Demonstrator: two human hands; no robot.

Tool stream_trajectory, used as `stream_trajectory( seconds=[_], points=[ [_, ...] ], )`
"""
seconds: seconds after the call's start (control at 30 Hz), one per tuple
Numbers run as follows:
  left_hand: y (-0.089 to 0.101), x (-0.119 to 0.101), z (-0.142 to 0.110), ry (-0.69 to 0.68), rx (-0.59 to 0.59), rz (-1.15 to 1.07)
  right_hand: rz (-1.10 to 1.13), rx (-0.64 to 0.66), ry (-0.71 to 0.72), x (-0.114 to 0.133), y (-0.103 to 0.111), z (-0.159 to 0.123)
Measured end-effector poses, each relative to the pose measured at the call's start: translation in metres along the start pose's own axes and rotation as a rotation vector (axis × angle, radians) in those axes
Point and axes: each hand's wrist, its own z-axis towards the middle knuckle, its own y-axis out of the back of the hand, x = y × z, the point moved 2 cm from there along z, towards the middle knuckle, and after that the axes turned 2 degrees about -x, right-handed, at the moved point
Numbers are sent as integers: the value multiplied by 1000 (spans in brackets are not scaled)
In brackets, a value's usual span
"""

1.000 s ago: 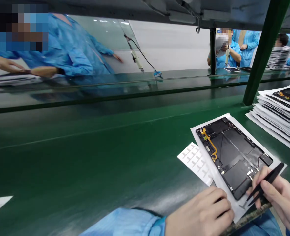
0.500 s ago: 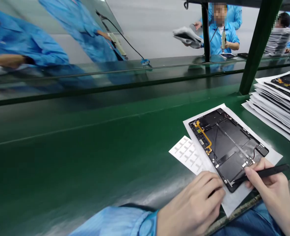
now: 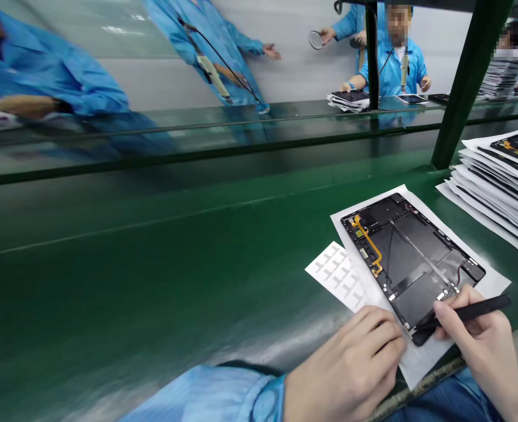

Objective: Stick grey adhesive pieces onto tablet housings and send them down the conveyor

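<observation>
On the green bench (image 3: 153, 264), right fingers (image 3: 447, 316) pinch black tweezers (image 3: 474, 310) over a tablet (image 3: 411, 264).

Bright, even light, soft shadows. Glare streak along near bench (image 3: 224, 357); heavy wide-angle warp at far left; tablet (image 3: 411, 264) sharp.

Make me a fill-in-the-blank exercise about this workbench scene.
The ____ hand holds the black tweezers.
The flex cable on the opened tablet is ____ in colour.
The tablet lies on a sheet of ____ paper.
The sheet of labels lies to the ____ of the tablet.

Missing words: right, orange, white, left.
</observation>
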Motion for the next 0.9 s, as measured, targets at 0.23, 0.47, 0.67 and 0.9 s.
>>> stream_trajectory(
  seconds=[0.23, 0.47, 0.67, 0.9],
  points=[
    [-2, 2, 2, 12, 15, 1, -19, -26, 32, -2, 0, 0],
    [-1, 0, 0, 23, 14, 36, -57, -40, 61, -1, 1, 0],
    [0, -1, 2, 3, -9, 31, -59, -28, 95, -2, 1, -1],
    [1, -2, 1, 0, -8, 18, -56, -49, 109, 0, -1, -2]
  ],
)
